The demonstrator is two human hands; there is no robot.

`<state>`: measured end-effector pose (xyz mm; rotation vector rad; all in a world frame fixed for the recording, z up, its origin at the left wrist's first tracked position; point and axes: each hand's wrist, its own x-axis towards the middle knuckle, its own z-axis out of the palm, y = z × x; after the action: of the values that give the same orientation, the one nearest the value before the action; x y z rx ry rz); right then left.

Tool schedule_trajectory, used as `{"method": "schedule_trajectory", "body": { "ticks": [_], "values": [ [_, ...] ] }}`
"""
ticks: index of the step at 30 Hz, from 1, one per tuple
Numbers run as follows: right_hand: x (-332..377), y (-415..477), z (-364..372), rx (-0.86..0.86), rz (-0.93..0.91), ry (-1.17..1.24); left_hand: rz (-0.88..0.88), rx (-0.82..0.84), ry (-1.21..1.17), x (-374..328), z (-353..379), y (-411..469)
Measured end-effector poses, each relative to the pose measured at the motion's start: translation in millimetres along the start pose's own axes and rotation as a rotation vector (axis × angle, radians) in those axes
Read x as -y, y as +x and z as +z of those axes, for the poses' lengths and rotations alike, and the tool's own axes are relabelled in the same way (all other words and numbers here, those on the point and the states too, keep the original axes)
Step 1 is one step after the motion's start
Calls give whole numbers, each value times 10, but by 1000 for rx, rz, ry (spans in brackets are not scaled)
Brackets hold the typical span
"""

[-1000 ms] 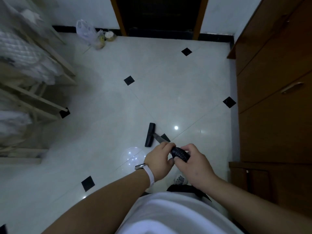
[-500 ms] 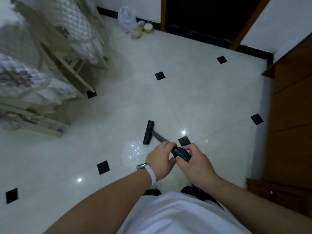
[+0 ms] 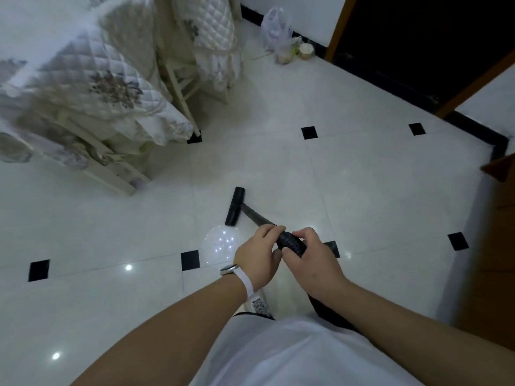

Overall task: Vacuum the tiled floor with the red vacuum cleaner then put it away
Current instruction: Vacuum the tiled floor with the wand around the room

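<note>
The vacuum's black floor nozzle rests on the white tiled floor just ahead of me, joined to a dark wand that slopes back to my hands. My left hand grips the wand where it meets the ribbed black hose. My right hand grips that ribbed hose right behind it. The red body of the vacuum cleaner is out of view.
Chairs with quilted white covers crowd the left and far left. A plastic bag and a small cup lie by the far wall, next to a dark doorway. A wooden cabinet lines the right edge.
My view has swung to the left, bringing the covered chairs in and pushing the cabinet to the edge. The nozzle and both hands keep the same hold and spacing.
</note>
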<state>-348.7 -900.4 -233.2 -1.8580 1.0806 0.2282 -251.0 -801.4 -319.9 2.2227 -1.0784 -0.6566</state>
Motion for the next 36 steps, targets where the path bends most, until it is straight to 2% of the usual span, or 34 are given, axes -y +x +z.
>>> {"method": "schedule_trajectory", "body": {
  "ticks": [8,17,23,36],
  "values": [
    [274,202,157,67,-67,-81,-71,-54,-26,208,-234,56],
    [229,423,13,107,-90,-85,-98,0,-28,147,-161,285],
    [128,616,-320,125,-97,-68,-127,9,-44,-121,-52,550],
    [-440,1118,-1403,88,-51,-13,-72,72,-41,-975,479,1425]
  ]
}}
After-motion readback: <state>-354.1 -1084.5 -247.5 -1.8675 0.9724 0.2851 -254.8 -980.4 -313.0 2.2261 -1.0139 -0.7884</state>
